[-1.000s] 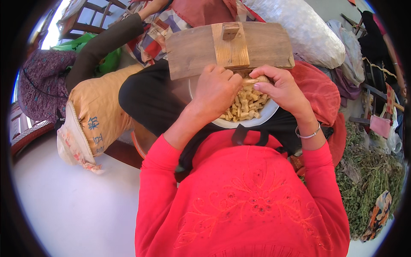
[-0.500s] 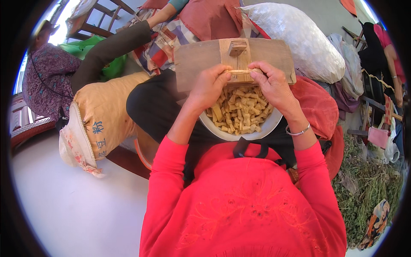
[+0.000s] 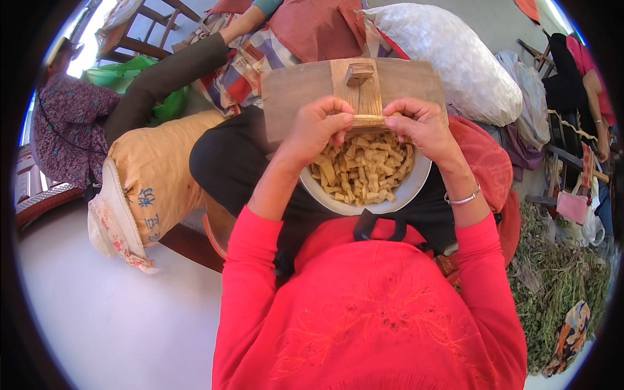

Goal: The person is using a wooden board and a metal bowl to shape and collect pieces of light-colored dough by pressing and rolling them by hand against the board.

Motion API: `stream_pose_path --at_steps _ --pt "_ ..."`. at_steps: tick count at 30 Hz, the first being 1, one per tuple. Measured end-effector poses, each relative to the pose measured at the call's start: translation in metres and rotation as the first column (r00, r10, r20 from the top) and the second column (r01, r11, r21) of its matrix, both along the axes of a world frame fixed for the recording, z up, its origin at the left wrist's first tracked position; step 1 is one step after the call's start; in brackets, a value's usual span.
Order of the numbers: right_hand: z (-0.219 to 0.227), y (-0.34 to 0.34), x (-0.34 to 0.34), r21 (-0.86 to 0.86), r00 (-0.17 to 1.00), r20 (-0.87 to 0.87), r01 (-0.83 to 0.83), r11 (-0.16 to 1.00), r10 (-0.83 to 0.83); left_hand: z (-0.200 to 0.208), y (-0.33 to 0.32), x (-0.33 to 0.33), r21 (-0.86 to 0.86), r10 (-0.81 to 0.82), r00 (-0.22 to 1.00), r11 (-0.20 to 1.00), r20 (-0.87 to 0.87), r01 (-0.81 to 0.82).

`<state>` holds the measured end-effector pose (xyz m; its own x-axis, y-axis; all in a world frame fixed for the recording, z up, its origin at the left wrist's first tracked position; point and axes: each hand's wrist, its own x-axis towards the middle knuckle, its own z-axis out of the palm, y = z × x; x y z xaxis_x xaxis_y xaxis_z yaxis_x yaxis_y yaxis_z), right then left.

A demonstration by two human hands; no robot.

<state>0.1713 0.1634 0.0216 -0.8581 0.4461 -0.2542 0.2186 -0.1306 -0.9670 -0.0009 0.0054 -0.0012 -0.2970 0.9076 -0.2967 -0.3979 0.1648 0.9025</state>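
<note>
Between my two hands a thin pale-yellow dried strip (image 3: 369,118) is stretched level, one end in each. My left hand (image 3: 317,129) pinches its left end between thumb and fingers. The right end sits in the pinch of my right hand (image 3: 424,131), which has a bracelet at the wrist. Just below is a white bowl (image 3: 365,208) in my lap, filled with short, knobbly yellow-tan pieces (image 3: 370,166). Behind the strip lies a wooden board (image 3: 296,94) with a lighter crosspiece and a small wooden block (image 3: 359,73) on it. What exactly the strip is, I cannot tell.
A stuffed tan sack (image 3: 156,175) with a pale hat (image 3: 120,218) against it stands on the left. A full white sack (image 3: 448,62) lies beyond the board. Dried green stalks (image 3: 552,286) are heaped at right. Other people sit at far left and far right.
Both hands and the strip have come slightly nearer to me, and the right hand has turned a little on its end. The bowl and board look about the same.
</note>
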Motion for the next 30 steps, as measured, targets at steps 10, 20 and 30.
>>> stream_pose_path --at_steps 10,20,30 --pt "-0.01 -0.005 -0.017 0.16 0.993 -0.054 0.111 0.981 -0.104 -0.009 0.014 -0.011 -0.006 0.116 0.99 0.993 0.076 -0.116" --pt "-0.045 0.001 -0.035 0.608 0.986 -0.14 0.154 0.779 -0.086 -0.04 0.031 -0.015 -0.046 0.124 0.976 0.99 -0.182 -0.134" --pt "-0.045 -0.004 0.01 0.631 0.973 0.109 0.09 0.771 -0.202 -0.021 -0.021 0.012 -0.031 0.248 0.677 0.928 -0.692 -0.372"
